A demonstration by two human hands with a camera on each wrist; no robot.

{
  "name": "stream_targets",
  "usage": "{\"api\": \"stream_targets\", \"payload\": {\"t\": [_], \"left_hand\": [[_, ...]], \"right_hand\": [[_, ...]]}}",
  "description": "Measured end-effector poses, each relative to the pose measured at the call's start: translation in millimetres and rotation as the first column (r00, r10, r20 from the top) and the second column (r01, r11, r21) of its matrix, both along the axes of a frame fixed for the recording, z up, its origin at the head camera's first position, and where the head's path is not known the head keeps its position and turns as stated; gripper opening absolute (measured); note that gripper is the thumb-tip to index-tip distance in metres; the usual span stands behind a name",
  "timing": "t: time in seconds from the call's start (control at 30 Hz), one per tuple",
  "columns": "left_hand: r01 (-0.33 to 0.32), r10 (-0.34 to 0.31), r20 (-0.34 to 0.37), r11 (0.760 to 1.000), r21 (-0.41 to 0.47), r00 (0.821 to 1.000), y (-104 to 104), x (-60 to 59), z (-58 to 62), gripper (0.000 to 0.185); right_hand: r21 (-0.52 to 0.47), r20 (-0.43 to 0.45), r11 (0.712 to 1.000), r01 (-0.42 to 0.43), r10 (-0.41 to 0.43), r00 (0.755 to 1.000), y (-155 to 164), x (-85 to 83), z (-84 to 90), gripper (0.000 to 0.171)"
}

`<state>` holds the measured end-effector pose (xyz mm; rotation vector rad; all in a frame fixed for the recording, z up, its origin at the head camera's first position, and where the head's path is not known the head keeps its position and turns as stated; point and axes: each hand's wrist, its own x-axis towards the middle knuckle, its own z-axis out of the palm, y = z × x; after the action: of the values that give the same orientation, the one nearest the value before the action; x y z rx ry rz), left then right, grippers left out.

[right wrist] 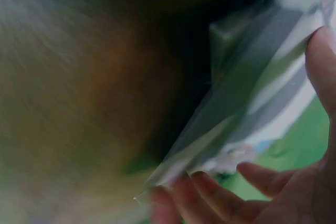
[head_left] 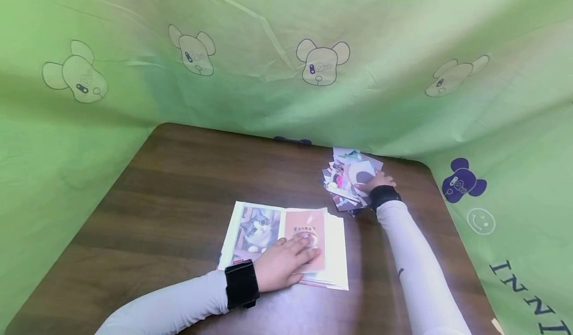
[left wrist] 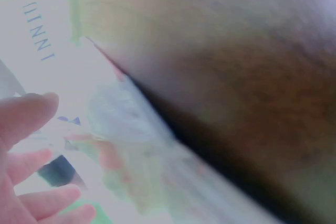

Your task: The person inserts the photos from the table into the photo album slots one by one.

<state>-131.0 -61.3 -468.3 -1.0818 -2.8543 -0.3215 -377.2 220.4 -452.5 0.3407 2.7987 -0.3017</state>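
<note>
An open photo album [head_left: 337,250] lies on the table, with a grey-and-white cat picture [head_left: 257,228] on its left page and a pink picture card [head_left: 302,220] on its right. My left hand [head_left: 286,263] rests over the pink card, fingers spread. The left wrist view shows its fingers [left wrist: 50,200] beside a clear, shiny page. At the back right, my right hand [head_left: 378,181] holds the edge of a card with a dark oval [head_left: 361,175], on top of a loose pile of picture cards [head_left: 337,188]. In the right wrist view, thumb and fingertips meet the cards' edges.
The brown wooden table [head_left: 170,195] has rounded back corners. A green cloth [head_left: 259,96] with bear-head prints hangs behind and at both sides, close to the card pile. Black bands [head_left: 241,282] sit on both wrists.
</note>
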Motion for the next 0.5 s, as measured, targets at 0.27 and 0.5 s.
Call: {"api": "stream_targets", "payload": {"t": [0.27,0.5], "left_hand": [[-0.327,0.356,-0.044,0.896,0.301,0.934,-36.3,15.1,28.5,0.064],[-0.547,0.547,0.026,0.835,0.055,0.837,-86.2,25.7,17.4,0.062]], "right_hand": [[0.125,-0.112,0.992,0.032,-0.018,0.994,13.7,-12.4,-1.2,0.071],[-0.019,-0.287,0.990,-0.141,0.130,0.949,25.4,-1.2,48.3,0.030]]}}
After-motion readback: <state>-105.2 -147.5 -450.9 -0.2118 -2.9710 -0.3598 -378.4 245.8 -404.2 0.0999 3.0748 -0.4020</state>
